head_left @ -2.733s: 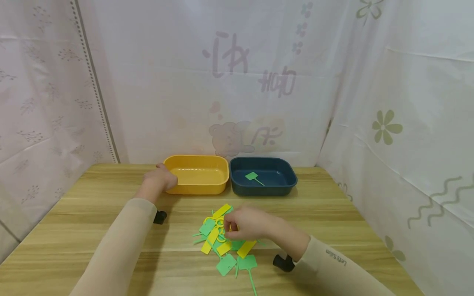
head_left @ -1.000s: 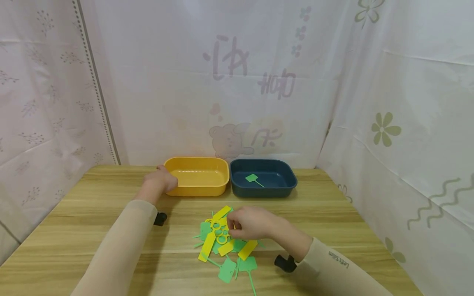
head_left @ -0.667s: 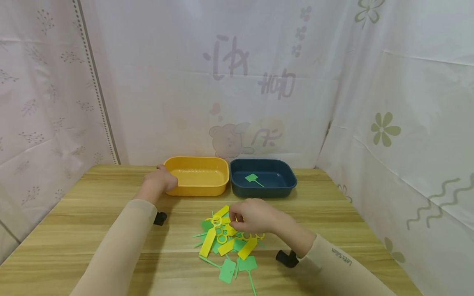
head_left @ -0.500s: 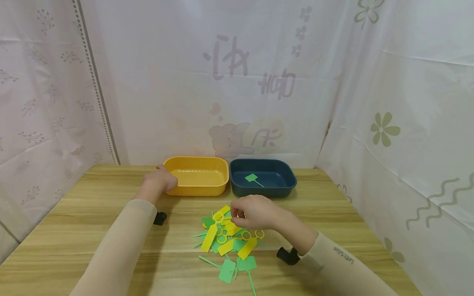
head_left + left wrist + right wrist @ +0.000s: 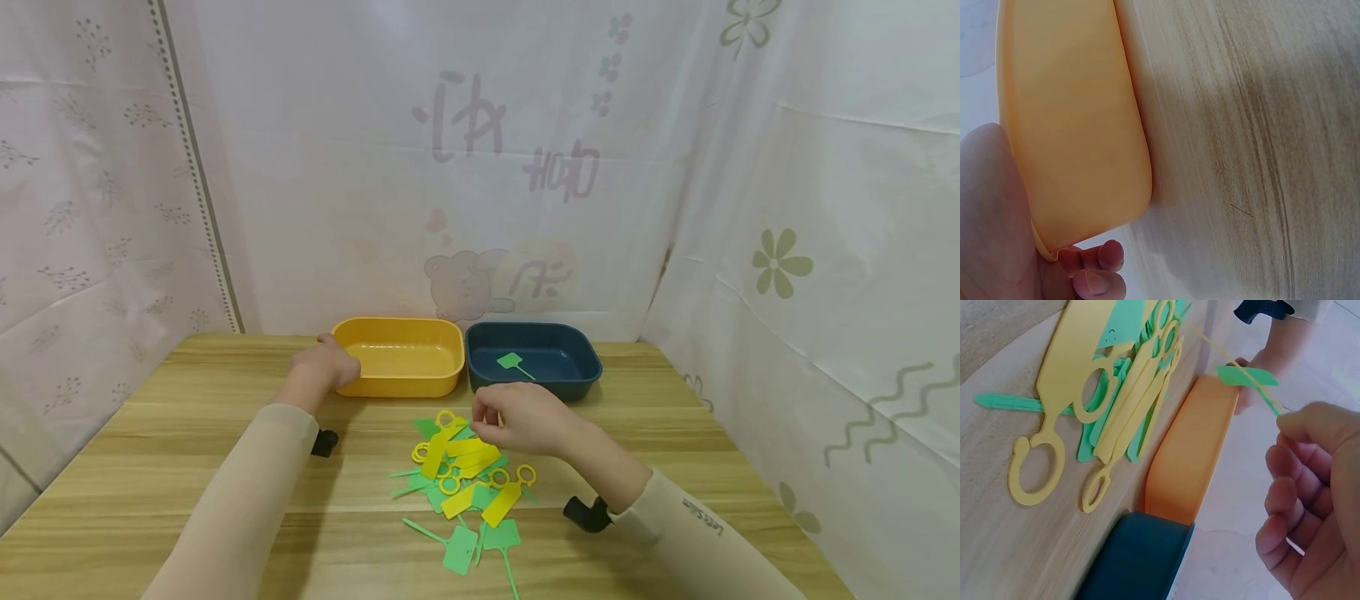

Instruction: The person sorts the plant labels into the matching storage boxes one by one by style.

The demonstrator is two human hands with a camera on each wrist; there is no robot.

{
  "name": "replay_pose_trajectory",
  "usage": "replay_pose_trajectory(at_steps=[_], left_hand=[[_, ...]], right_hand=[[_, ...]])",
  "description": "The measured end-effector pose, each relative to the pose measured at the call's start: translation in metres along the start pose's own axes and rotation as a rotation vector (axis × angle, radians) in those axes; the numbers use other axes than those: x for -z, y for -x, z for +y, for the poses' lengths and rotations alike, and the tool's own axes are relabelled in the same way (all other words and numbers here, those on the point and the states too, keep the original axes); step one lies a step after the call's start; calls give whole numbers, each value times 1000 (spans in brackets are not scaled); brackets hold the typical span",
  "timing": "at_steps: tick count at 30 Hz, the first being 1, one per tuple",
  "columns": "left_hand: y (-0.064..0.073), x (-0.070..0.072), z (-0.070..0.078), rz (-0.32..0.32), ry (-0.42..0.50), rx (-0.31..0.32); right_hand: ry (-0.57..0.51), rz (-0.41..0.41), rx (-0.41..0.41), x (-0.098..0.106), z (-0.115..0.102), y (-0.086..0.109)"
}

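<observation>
At the left end of the yellow bin [image 5: 397,387], my left hand [image 5: 322,367] grips the rim; the left wrist view has its fingers curled round the bin's corner [image 5: 1085,125]. Over the far side of a pile of tags, my right hand [image 5: 521,417] pinches the thin stem of a green plant label [image 5: 1247,376] between thumb and forefinger. A yellow ring tag [image 5: 438,452], edge-on in the right wrist view, overlaps that label's stem. Below lie several yellow ring tags [image 5: 501,505] and green plant labels [image 5: 461,550], partly covering one another.
Beside the yellow bin stands a dark blue bin [image 5: 540,389] with one green label [image 5: 510,360] in it. Both bins sit near the far edge of the wooden table [image 5: 360,517]. A printed curtain [image 5: 337,208] hangs behind and at both sides.
My right hand has risen away from the pile toward the dark blue bin. The green label and a yellow ring tag have moved the same way with it. My left hand stays put.
</observation>
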State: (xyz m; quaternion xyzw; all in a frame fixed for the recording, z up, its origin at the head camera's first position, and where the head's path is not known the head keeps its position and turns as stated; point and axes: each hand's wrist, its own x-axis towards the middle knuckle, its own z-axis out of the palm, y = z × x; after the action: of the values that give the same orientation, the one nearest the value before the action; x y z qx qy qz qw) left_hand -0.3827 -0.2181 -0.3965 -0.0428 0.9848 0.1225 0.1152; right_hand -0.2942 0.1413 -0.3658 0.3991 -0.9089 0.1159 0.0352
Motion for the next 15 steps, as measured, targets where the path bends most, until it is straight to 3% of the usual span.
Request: replay_pose_trajectory(at_steps=[10, 15], left_hand=[[0, -1, 0, -5, -2, -1], [0, -1, -1, 4, 1, -1]], right_hand=[[-23, -101, 22, -7, 5, -1], [24, -25, 54, -8, 3, -1]])
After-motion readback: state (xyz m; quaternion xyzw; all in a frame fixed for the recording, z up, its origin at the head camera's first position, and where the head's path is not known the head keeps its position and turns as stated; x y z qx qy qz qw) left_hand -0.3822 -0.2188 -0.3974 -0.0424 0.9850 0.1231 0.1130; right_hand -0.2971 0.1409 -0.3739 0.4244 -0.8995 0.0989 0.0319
